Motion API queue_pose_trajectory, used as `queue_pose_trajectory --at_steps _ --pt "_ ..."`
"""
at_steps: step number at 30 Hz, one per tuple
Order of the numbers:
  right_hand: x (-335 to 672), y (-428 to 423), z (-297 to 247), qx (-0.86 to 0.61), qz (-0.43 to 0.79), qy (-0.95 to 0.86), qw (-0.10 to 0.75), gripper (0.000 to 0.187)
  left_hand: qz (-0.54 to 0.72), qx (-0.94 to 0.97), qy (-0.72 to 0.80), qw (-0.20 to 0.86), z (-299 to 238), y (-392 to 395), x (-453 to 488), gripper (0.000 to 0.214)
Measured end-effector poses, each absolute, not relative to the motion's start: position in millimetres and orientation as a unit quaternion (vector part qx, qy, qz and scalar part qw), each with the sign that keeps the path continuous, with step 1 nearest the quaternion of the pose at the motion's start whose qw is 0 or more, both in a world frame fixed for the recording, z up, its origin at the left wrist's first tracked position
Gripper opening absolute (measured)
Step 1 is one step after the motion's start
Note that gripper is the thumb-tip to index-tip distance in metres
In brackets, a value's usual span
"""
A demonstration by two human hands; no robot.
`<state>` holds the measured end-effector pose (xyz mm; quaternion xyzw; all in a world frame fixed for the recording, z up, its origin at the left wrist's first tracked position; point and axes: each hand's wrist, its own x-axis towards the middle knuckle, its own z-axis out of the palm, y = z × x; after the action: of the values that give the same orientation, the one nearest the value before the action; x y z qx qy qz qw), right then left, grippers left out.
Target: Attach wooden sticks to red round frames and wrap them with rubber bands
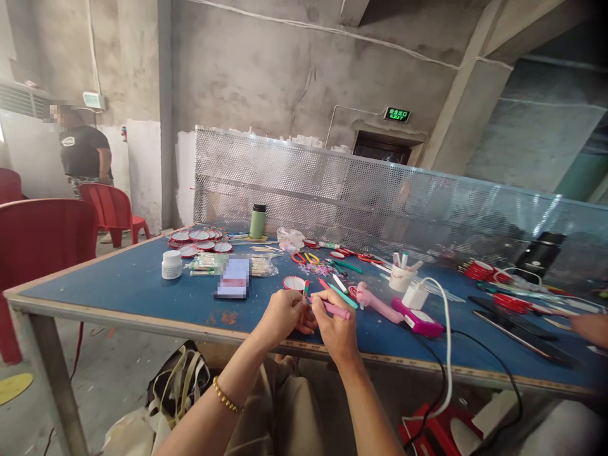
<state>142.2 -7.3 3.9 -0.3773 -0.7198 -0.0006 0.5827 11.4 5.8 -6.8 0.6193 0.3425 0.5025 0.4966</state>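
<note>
Near the front edge of the table, my right hand (338, 324) is closed around a pink marker (336, 309), which points left toward my other hand. My left hand (285, 311) is pinched around a small red, green and white piece (306, 287); its exact kind is too small to make out. The marker's tip is close to that piece, but I cannot tell whether they touch. Just behind my fingers lies a small red-rimmed white drum (293, 282). More markers, a teal one (342, 295) and a white one (339, 283), lie beyond my right hand.
A phone (234, 277), a white jar (171, 265) and red-rimmed discs (202, 235) are at left. Behind stands a green bottle (258, 221). A marker cup (401, 277), pink handheld fan (377, 304) and cables are right. Another person's hand (589, 329) is far right.
</note>
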Motion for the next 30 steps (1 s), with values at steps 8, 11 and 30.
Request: queue_pose_trajectory --at_steps 8,11,30 --pt "143.4 -6.7 1.8 -0.385 0.002 -0.705 0.596 0.02 0.504 0.615 0.337 0.504 -4.9 4.1 11.5 0.025" --pt "143.5 -7.1 1.7 -0.382 0.003 -0.706 0.596 0.02 0.505 0.614 0.338 0.504 -4.4 4.2 11.5 0.024" --pt "142.9 -6.4 2.4 -0.383 0.0 -0.722 0.576 0.02 0.504 0.624 0.341 0.49 -5.1 4.7 10.5 0.024"
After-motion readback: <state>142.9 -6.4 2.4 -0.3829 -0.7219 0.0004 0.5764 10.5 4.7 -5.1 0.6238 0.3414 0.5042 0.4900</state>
